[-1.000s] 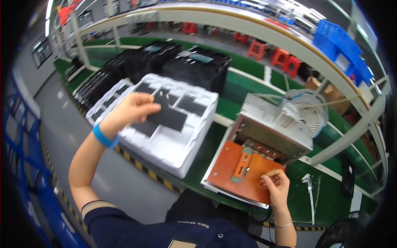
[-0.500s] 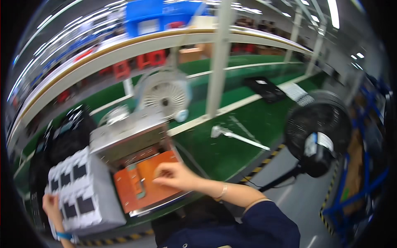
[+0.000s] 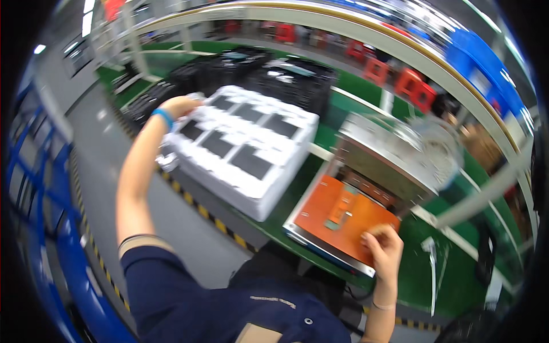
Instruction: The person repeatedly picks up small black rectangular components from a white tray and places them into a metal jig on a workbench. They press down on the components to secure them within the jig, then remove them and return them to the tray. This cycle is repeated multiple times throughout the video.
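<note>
On the left of the bench stands a thick white foam tray [image 3: 270, 197] with several dark square pieces [image 3: 251, 162] lying in rows on it. My left hand [image 3: 182, 107] reaches to its far left corner. Those fingers are drawn together and blurred, and whatever they grip is hidden. To the right, an orange plate [image 3: 311, 201] lies in front of a metal housing [image 3: 384, 150]. A narrow orange and green strip [image 3: 342, 207] rests on the plate. Over the plate's right edge, my right hand [image 3: 385, 247] is curled with thumb and forefinger close; nothing between them can be made out.
Black plastic-wrapped bundles [image 3: 291, 77] stand behind the tray. A pale fan [image 3: 443, 151] is behind the housing. A thin white bracket-like piece [image 3: 432, 263] lies on the green bench at the right. Blue metal frames [image 3: 48, 257] stand at far left, across the aisle.
The view has swung left, bringing the tray toward the middle. My left hand has moved from the tray's near left side to its far left corner. My right hand stays by the orange plate, nearer its right edge.
</note>
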`<state>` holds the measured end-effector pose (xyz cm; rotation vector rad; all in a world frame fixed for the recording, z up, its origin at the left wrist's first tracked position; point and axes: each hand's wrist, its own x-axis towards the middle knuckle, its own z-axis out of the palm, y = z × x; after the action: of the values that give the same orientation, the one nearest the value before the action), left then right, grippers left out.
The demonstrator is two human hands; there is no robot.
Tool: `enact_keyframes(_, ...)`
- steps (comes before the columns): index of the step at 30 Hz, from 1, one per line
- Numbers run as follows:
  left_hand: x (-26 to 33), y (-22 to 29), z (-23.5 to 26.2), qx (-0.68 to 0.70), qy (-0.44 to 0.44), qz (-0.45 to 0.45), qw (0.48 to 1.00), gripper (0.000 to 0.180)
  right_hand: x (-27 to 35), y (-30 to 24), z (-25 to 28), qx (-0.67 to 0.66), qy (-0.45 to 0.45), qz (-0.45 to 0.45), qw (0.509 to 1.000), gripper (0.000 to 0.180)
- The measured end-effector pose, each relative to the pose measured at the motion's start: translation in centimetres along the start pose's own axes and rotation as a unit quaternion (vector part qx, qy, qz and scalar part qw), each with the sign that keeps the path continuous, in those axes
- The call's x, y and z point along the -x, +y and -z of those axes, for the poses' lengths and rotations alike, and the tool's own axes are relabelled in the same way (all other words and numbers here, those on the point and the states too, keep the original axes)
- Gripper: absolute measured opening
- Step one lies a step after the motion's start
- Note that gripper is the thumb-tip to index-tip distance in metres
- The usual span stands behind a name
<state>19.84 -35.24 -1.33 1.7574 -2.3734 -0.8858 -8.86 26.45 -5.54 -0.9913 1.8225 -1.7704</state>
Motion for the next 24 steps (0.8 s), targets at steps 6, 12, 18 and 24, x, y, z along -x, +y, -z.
enact_keyframes(6,4.8,-2.3,3.1,0.104,0.023,0.055,0.993,0.063,0.3,-0.6,-1.7,-0.064,-0.043,0.001,0.997,0.008)
enact_keyframes(12,3.6,0.5,1.5,0.144,0.016,-0.227,0.963,0.034,-1.1,-0.9,0.3,0.070,-0.044,0.001,0.997,0.014)
enact_keyframes(18,7.5,6.6,-2.1,0.169,-0.006,-0.363,0.916,0.031,-3.0,1.0,-1.1,0.030,-0.081,0.105,0.991,0.019)
enact_keyframes(24,17.0,13.9,-9.0,0.166,-0.135,-0.406,0.889,0.030,-1.1,1.9,0.7,-0.034,-0.069,0.076,0.994,0.018)
